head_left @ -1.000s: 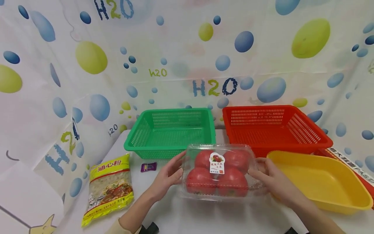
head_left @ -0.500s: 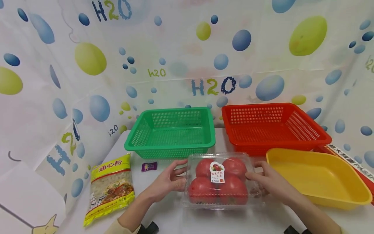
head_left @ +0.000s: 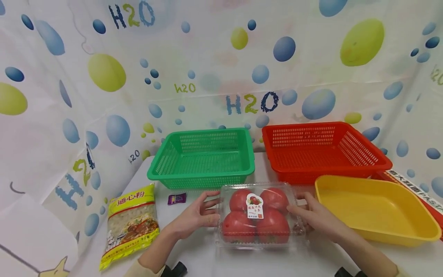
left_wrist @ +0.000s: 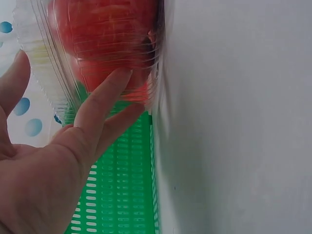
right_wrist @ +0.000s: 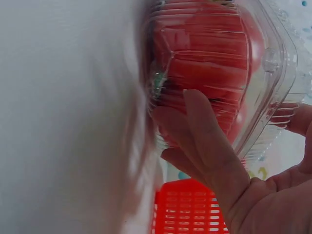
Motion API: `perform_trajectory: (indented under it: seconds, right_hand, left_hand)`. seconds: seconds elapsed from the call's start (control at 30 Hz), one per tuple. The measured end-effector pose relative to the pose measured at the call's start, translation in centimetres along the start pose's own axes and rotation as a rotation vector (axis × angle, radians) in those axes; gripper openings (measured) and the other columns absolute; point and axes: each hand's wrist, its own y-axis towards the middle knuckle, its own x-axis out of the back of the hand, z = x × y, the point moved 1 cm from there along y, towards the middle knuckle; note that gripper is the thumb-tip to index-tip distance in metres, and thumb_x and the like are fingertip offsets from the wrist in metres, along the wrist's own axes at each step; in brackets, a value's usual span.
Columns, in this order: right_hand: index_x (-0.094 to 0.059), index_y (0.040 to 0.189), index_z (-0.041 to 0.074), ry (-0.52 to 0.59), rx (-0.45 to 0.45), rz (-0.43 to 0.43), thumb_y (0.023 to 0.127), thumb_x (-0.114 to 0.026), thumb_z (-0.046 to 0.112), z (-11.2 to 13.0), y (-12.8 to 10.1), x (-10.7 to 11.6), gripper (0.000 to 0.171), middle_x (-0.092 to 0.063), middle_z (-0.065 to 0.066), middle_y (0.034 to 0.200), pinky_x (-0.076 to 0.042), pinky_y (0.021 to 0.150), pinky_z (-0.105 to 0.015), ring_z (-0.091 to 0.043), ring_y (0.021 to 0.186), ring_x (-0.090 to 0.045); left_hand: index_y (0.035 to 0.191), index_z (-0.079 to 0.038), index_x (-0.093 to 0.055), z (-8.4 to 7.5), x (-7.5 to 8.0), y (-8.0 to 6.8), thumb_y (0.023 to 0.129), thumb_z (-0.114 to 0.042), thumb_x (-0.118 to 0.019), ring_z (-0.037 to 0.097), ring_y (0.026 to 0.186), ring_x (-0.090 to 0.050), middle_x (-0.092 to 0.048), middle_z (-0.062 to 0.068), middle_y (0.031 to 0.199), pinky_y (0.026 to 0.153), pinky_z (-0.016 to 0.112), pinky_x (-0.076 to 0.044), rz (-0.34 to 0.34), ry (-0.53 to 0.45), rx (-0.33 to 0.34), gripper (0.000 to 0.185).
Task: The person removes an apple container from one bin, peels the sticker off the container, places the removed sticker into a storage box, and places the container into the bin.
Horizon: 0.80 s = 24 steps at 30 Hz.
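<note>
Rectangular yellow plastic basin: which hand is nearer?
Right. The right hand is just left of the basin; the left hand is farther, across the clear rectangular plastic box.

Clear plastic box [head_left: 260,216], lying flat on the bench [head_left: 256,265], one long side facing near, lid down over the top! Packed inside, four plump red fruits [head_left: 273,227], shining through the plastic: two on the far side, two on the near. Up on the lid, around the middle, a white label [head_left: 255,206] with a small fruit picture and print. Ribbed walls, left hand [head_left: 197,215] touching the left end, right hand [head_left: 316,215] at the right!
</note>
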Motion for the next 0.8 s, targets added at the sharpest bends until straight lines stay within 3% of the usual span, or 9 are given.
perform_trajectory:
  seconds: [0.2,0.5,0.6,0.7,0.8]
  right_hand:
    - [-0.032,0.145,0.001,0.013,-0.005,0.011,0.097,-0.065,0.042,-0.2,0.3,-0.2,0.071,-0.062,-0.019,0.123,-0.056,0.068,-0.039,-0.025,0.09,-0.058]
    - [-0.033,0.151,0.002,-0.017,0.008,0.043,0.098,-0.064,0.043,0.3,0.1,0.9,0.074,-0.055,-0.023,0.136,-0.058,0.077,-0.04,-0.03,0.11,-0.059]
    - [-0.032,0.152,0.003,-0.03,0.07,0.055,0.099,-0.064,0.039,0.9,0.0,1.5,0.072,-0.05,-0.024,0.141,-0.057,0.086,-0.044,-0.035,0.117,-0.056]
    - [-0.032,0.153,0.003,-0.063,0.15,0.032,0.099,-0.065,0.037,1.8,0.0,2.0,0.071,-0.046,-0.024,0.146,-0.054,0.095,-0.049,-0.04,0.126,-0.051]
    - [-0.039,0.15,0.003,-0.119,0.213,-0.032,0.098,-0.067,0.037,3.1,0.3,2.3,0.068,-0.048,-0.022,0.145,-0.053,0.096,-0.051,-0.042,0.127,-0.052]
  left_hand:
    - [0.154,-0.001,-0.022,0.3,0.4,-0.2,0.096,-0.011,-0.07,0.053,0.141,-0.03,-0.023,0.032,0.159,0.1,0.049,-0.05,-0.003,0.002,0.008,0.076]
    - [0.157,-0.006,-0.017,0.0,0.3,0.1,0.099,-0.02,-0.067,0.049,0.144,-0.027,-0.019,0.03,0.161,0.108,0.052,-0.042,-0.006,0.05,0.012,0.078]
    - [0.156,-0.004,-0.02,-0.2,0.0,0.3,0.101,-0.02,-0.063,0.047,0.144,-0.028,-0.02,0.028,0.161,0.111,0.053,-0.038,-0.064,0.129,-0.036,0.072]
    - [0.154,-0.002,-0.028,-0.4,-0.5,0.8,0.102,-0.018,-0.062,0.045,0.144,-0.03,-0.027,0.024,0.16,0.112,0.053,-0.037,-0.165,0.231,-0.106,0.064]
    - [0.152,-0.002,-0.036,-0.3,-1.1,1.4,0.101,-0.016,-0.064,0.042,0.145,-0.031,-0.034,0.02,0.157,0.113,0.052,-0.035,-0.258,0.309,-0.159,0.06]
